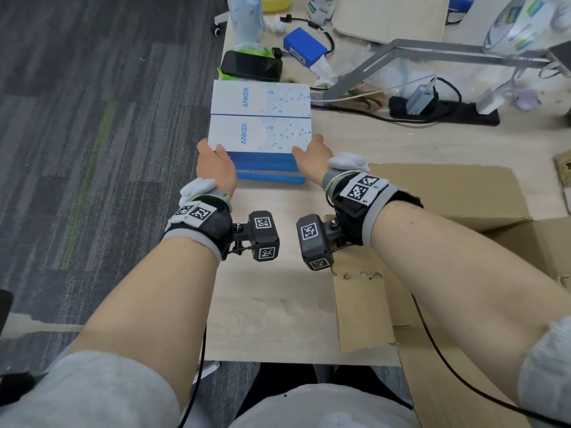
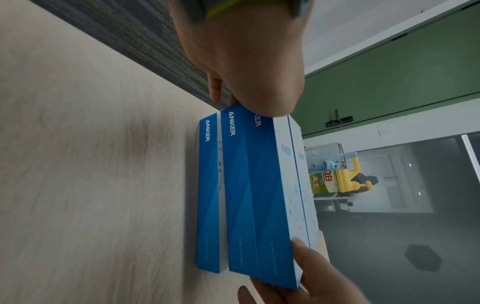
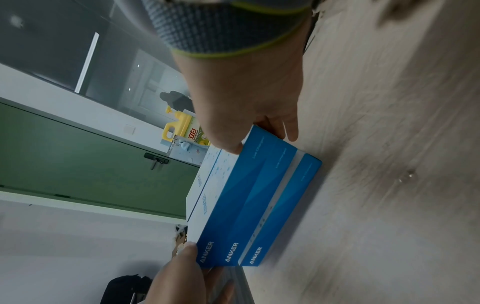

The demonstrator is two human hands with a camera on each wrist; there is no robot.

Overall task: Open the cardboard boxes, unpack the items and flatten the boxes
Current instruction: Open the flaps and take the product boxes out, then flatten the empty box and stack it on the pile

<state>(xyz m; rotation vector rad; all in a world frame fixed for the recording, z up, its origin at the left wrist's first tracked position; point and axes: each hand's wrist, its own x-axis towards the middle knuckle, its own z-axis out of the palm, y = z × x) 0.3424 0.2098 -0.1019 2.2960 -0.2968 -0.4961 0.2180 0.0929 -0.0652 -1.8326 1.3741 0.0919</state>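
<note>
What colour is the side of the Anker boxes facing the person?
Blue; the Anker boxes show it best in the left wrist view.

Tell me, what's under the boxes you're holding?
Another blue box lies on the table under the held boxes, gripped by the left hand and right hand. Anything beneath it is covered.

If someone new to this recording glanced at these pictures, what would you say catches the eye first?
The stack of blue-and-white Anker boxes near the desk's left edge stands out, gripped at its near corners by the left hand and the right hand. The wrist views show one more Anker box lying on the desk under the held ones. An opened cardboard box lies to the right.
</note>
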